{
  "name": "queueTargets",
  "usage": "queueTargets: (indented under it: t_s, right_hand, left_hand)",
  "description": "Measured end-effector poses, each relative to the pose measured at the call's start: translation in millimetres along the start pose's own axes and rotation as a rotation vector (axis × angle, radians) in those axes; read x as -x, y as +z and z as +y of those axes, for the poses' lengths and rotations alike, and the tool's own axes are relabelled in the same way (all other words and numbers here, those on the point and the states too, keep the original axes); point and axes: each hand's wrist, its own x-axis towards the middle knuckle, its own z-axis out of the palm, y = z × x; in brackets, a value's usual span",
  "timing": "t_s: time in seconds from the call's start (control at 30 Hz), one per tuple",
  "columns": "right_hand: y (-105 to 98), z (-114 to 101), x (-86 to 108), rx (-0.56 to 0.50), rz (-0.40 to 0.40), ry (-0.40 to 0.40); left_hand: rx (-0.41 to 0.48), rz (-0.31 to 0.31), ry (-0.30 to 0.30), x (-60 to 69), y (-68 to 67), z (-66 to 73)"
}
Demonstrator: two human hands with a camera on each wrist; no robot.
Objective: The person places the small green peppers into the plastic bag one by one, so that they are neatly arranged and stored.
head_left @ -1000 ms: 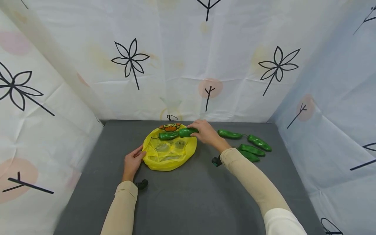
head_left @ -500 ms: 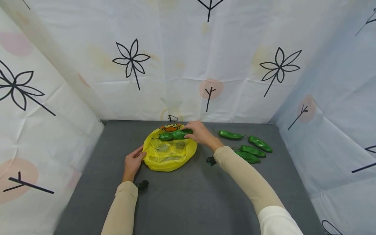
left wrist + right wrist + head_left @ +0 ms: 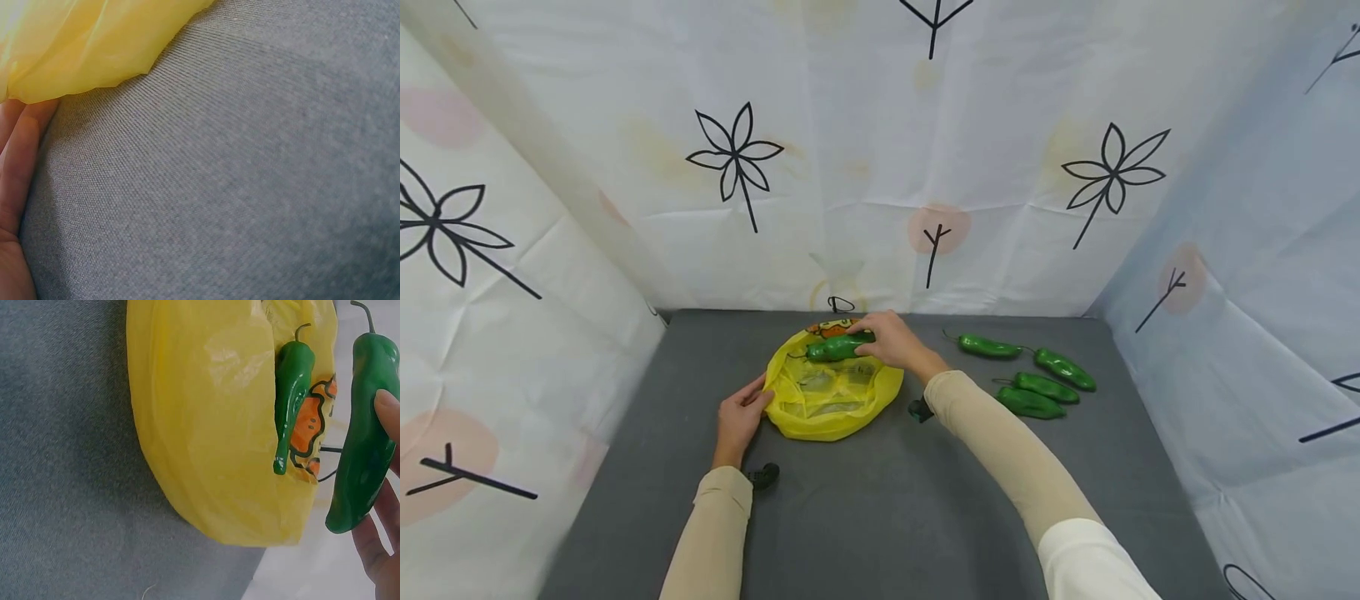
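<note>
A green pepper point(image 3: 365, 437) is gripped between the thumb and fingers of my right hand point(image 3: 891, 340), above the far part of a yellow plastic bag point(image 3: 827, 427). The bag lies on the table with its mouth spread wide and its rim folded out. Inside it, at the far side beside an orange printed figure, lies another green pepper point(image 3: 294, 394); in the head view the held pepper partly covers it. My left hand point(image 3: 741, 417) pinches the bag's left rim. In the left wrist view some of its fingers point(image 3: 19, 162) are hidden under the yellow plastic.
Several more green peppers point(image 3: 1060, 369) lie on the grey table point(image 3: 880, 517) to the right, beyond my right forearm. White cloth walls point(image 3: 865, 167) with plant drawings close off the back and both sides.
My right hand has moved left over the bag with the pepper, which now overlaps the one inside. The left hand has stayed at the bag's rim.
</note>
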Motion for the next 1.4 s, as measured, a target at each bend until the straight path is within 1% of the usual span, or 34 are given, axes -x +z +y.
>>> queueTargets:
  t_s: [0.17, 0.37, 0.63, 0.9, 1.2, 1.4]
  right_hand:
    - [5, -4, -6.0, 0.008, -0.029, 0.011]
    - [11, -9, -14.7, 0.043, -0.054, -0.005]
    - [22, -17, -24.3, 0.072, -0.091, 0.037]
    - [34, -15, -30.2, 0.062, -0.088, 0.067]
    - [49, -10, -33.9, 0.015, -0.097, 0.108]
    - [60, -7, -35.7, 0.016, -0.090, 0.133]
  left_hand:
    - [0.008, -0.008, 0.000, -0.3, 0.0, 1.4]
    - [0.012, -0.026, 0.000, -0.4, -0.7, 1.0]
    - [0.027, -0.031, -0.005, -2.3, -2.0, -0.3]
    - [0.044, -0.039, 0.005, -1.1, -2.9, 0.0]
    - [0.033, -0.038, -0.037, 1.3, -4.1, 2.9]
    - [0.014, -0.027, -0.032, 0.6, -2.5, 4.5]
